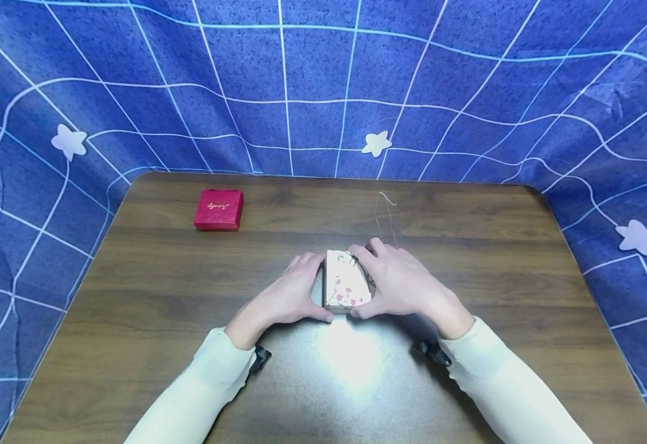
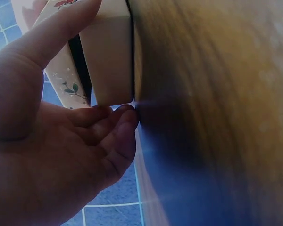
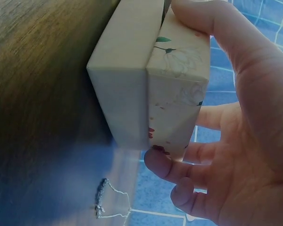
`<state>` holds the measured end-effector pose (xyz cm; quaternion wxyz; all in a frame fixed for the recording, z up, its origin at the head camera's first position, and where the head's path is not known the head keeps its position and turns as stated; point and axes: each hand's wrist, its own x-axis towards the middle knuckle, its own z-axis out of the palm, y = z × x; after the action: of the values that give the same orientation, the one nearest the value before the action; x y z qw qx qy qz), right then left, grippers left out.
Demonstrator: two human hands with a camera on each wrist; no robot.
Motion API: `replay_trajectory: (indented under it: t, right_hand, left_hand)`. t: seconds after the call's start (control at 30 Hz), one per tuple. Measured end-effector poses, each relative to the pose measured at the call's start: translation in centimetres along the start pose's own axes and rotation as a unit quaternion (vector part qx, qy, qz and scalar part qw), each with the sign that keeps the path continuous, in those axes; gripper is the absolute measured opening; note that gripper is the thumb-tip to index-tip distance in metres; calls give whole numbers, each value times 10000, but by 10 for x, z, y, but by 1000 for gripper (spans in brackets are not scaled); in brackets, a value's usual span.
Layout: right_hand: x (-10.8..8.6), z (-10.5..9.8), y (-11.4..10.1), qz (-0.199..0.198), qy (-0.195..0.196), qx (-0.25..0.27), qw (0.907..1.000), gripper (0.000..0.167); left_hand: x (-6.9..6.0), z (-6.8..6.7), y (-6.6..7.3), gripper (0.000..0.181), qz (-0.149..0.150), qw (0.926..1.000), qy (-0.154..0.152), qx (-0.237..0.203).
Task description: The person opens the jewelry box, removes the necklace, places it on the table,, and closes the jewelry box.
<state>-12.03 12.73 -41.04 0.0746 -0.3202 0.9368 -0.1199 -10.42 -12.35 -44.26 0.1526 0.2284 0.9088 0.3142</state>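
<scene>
The floral box (image 1: 343,285) looked like smooth, matt card, the tabletop (image 1: 162,296) glossy wood (glaring in one patch), the backdrop (image 1: 314,68) cloth.

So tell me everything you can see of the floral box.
The floral box looks like cardboard: plain cream base, cream lid with pink-red flowers and green leaves. It rests on the wood-grain table, lid tilted, a dark gap showing on the left. The left hand grips the base, the right hand the lid.

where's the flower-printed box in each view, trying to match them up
Head: the flower-printed box is slightly below and right of centre.
Left wrist: top left, partly hidden.
Right wrist: upper middle.
Shared landmark: the wooden table, under it in the head view, right side in left wrist, left side in right wrist.
</scene>
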Motion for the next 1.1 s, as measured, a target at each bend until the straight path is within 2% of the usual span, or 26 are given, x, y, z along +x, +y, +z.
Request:
replay_trajectory:
  t: [0.57,1.1]
  right_hand:
    - [2,7,-1,-33,-10,-95,9999,120]
    - [4,11,-2,103,-111,-207,9997,121]
  left_hand:
    - [0,0,-1,119,-38,9999,-62,128]
    - [-1,1,-3,124,-78,9999,-41,149]
